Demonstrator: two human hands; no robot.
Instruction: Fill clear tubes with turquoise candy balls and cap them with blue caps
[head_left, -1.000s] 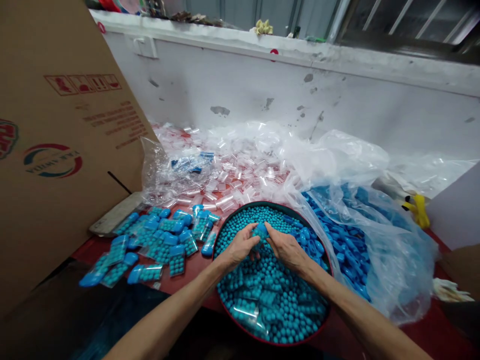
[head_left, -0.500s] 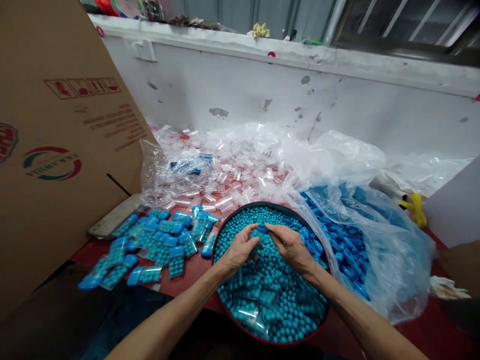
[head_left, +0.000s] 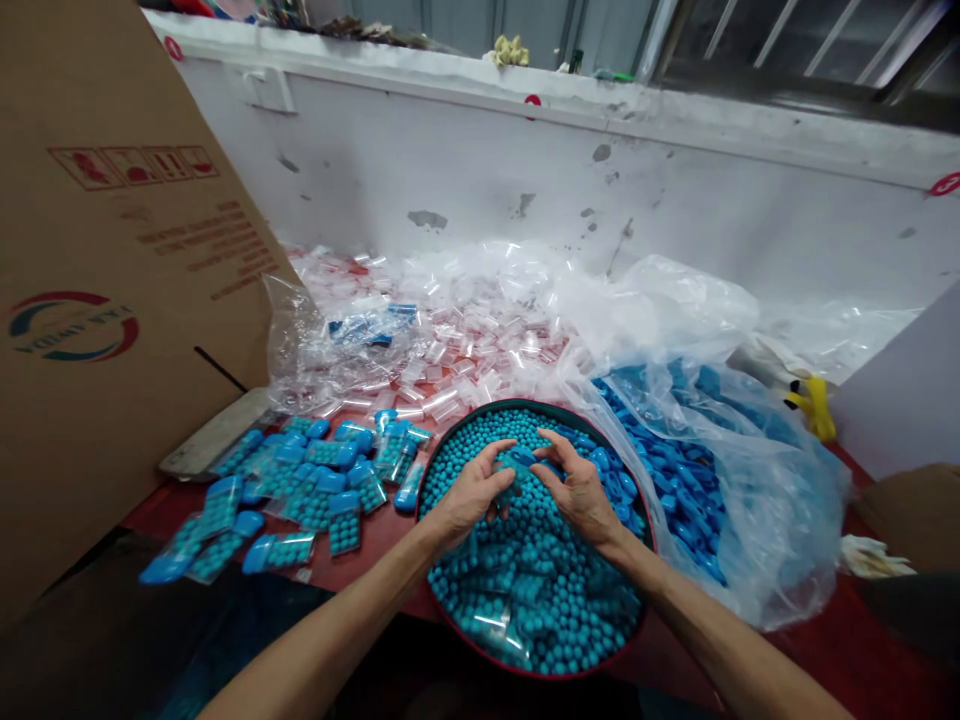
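Note:
A round tub (head_left: 426,470) with a dark red rim holds turquoise balls (head_left: 570,560), blue caps at its right side and clear filled cases near its front. Over the tub, my left hand (head_left: 476,490) pinches a small clear case with a blue cap (head_left: 517,458); its lower part is mostly hidden by the fingers. My right hand (head_left: 581,490) is beside the cap, thumb and forefinger spread apart, nothing visibly gripped between them. Left of the tub lies a pile of filled cases with blue caps (head_left: 345,522).
Empty clear cases (head_left: 480,350) are heaped behind the tub. A plastic bag (head_left: 780,500) of blue caps (head_left: 686,490) lies at the right. A large cardboard box (head_left: 150,400) stands at the left, beside a grey flat object (head_left: 217,435). A white wall (head_left: 360,180) rises behind.
My right thumb and forefinger have parted from the blue cap, which they pinched before. The left hand stays closed on the case. The whole view has shifted slightly.

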